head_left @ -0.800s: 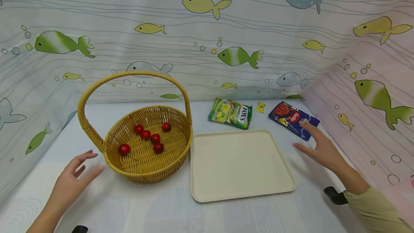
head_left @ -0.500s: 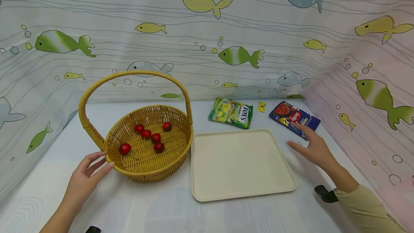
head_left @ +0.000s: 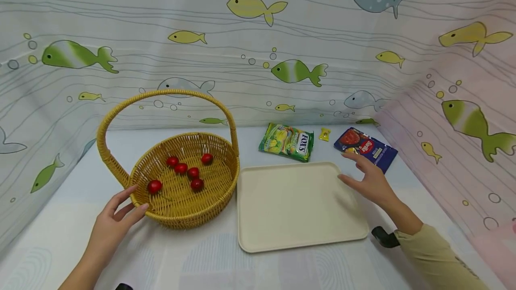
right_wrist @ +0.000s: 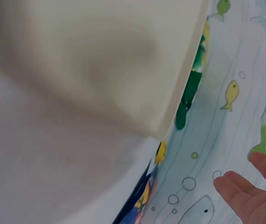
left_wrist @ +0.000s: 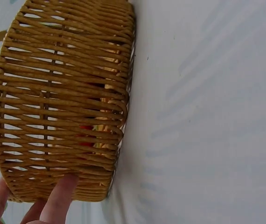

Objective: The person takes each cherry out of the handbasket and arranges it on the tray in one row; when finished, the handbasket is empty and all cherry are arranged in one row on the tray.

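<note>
A golden wicker basket [head_left: 185, 218] with a tall hoop handle stands on the left, several red cherries [head_left: 181, 168] inside it. At its left front rim my left hand [head_left: 113, 223] holds the edge, thumb and index fingertip at the rim. In the left wrist view another finger [left_wrist: 62, 198] lies against the woven outer wall. My right hand [head_left: 372, 185] hovers near the right back corner of a cream tray [head_left: 300, 209]. Its fingers are spread and hold nothing; their shadow falls on the tray.
Behind the tray lie a green Fox's candy bag [head_left: 287, 142] and a small yellow wrapped candy [head_left: 324, 134]. A blue Barilla pouch [head_left: 376, 149] lies at the back right, partly behind my right hand. A fish-print curtain [head_left: 258, 57] closes off the back and sides.
My left hand has moved right, from beside the basket onto its rim. My right hand has moved left from the blue pouch toward the tray. Basket and tray have stayed put.
</note>
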`<state>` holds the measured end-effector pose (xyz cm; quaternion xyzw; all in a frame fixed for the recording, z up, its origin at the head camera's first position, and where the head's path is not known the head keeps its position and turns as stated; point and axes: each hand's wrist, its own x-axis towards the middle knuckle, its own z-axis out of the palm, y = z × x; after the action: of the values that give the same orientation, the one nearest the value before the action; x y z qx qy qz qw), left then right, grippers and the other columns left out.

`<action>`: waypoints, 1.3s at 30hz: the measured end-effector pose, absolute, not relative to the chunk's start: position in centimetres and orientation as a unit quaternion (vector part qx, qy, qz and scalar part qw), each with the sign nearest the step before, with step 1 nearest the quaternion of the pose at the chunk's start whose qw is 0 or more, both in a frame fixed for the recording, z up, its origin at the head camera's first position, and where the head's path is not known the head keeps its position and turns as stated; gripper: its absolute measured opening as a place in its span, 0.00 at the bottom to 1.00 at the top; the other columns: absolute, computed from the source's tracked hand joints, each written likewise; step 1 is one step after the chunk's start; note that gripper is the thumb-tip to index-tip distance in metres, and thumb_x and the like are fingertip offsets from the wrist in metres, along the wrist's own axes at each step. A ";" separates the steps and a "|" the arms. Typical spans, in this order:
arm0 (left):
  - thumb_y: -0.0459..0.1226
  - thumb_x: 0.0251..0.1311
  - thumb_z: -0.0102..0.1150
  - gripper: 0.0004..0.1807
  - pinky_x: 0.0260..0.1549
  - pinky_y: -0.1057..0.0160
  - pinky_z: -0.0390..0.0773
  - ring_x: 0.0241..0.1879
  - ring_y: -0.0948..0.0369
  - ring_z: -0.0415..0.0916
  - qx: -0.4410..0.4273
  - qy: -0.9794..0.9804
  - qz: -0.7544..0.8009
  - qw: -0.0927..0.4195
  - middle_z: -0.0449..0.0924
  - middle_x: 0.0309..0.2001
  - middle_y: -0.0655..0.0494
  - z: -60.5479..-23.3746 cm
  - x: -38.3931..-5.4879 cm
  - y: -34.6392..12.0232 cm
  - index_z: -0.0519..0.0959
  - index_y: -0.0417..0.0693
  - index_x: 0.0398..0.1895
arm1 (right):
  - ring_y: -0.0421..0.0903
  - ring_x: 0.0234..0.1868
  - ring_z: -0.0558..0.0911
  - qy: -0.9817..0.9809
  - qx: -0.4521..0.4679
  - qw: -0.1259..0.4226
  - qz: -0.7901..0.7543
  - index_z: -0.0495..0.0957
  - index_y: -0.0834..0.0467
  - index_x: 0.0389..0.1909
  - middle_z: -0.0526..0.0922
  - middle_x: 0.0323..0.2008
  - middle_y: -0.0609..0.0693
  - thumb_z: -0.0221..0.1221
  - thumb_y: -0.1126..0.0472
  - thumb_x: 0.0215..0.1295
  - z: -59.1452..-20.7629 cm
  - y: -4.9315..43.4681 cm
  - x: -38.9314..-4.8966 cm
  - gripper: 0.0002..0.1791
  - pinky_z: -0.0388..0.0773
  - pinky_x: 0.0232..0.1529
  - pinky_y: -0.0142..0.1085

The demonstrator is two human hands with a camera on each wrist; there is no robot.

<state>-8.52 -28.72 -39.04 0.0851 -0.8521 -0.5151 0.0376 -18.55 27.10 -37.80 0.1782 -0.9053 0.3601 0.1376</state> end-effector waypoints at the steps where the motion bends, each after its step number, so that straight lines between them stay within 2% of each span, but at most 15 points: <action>1: 0.45 0.65 0.54 0.36 0.37 0.81 0.73 0.62 0.51 0.58 0.086 -0.850 -0.518 0.038 0.42 0.71 0.45 -39.1 -8.5 -28.7 0.51 0.51 0.72 | 0.60 0.60 0.66 -0.903 0.181 0.136 0.365 0.69 0.64 0.59 0.70 0.58 0.62 0.68 0.63 0.53 -37.8 26.8 -18.6 0.32 0.66 0.56 0.58; 3: 0.44 0.65 0.55 0.37 0.36 0.81 0.73 0.62 0.48 0.57 0.088 -0.847 -0.522 0.037 0.43 0.71 0.43 -39.1 -8.5 -28.5 0.51 0.50 0.72 | 0.60 0.60 0.66 -0.901 0.186 0.136 0.367 0.69 0.64 0.59 0.70 0.58 0.62 0.68 0.63 0.53 -37.7 26.3 -18.8 0.32 0.66 0.56 0.57; 6: 0.45 0.64 0.55 0.37 0.37 0.80 0.74 0.61 0.55 0.60 0.088 -0.847 -0.522 0.042 0.43 0.71 0.44 -39.2 -8.5 -28.5 0.51 0.51 0.72 | 0.59 0.61 0.66 -0.899 0.191 0.131 0.372 0.69 0.63 0.59 0.69 0.59 0.61 0.68 0.62 0.53 -37.6 25.4 -19.1 0.32 0.67 0.56 0.56; 13: 0.44 0.64 0.55 0.37 0.37 0.80 0.74 0.61 0.56 0.59 0.088 -0.842 -0.530 0.043 0.44 0.70 0.44 -39.3 -8.5 -28.6 0.51 0.52 0.72 | 0.58 0.61 0.66 -0.895 0.197 0.121 0.381 0.70 0.62 0.59 0.70 0.59 0.60 0.68 0.61 0.54 -37.5 23.6 -19.7 0.31 0.67 0.57 0.54; 22: 0.42 0.65 0.55 0.36 0.37 0.80 0.74 0.56 0.70 0.61 0.087 -0.836 -0.539 0.049 0.45 0.70 0.43 -39.4 -8.5 -28.5 0.51 0.50 0.72 | 0.55 0.60 0.68 -0.877 0.230 0.119 0.404 0.70 0.64 0.58 0.72 0.57 0.58 0.68 0.65 0.52 -36.9 21.0 -20.1 0.31 0.67 0.58 0.50; 31: 0.42 0.64 0.55 0.36 0.37 0.80 0.74 0.52 0.77 0.61 0.086 -0.834 -0.542 0.052 0.46 0.69 0.44 -39.4 -8.5 -28.5 0.52 0.50 0.72 | 0.53 0.61 0.67 -0.867 0.243 0.100 0.422 0.70 0.62 0.59 0.71 0.58 0.56 0.67 0.64 0.54 -36.3 18.3 -20.3 0.30 0.68 0.59 0.49; 39: 0.41 0.64 0.56 0.36 0.37 0.80 0.75 0.50 0.80 0.60 0.082 -0.831 -0.547 0.058 0.47 0.69 0.45 -39.3 -8.6 -28.5 0.52 0.50 0.72 | 0.54 0.60 0.69 -0.846 0.287 0.106 0.437 0.72 0.63 0.56 0.72 0.57 0.57 0.67 0.65 0.54 -36.0 15.7 -20.7 0.28 0.69 0.57 0.52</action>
<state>-8.58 -28.51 -39.34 0.0822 -0.8308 -0.5474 0.0581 -20.72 15.66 -36.02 0.2871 -0.8457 0.4372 0.1061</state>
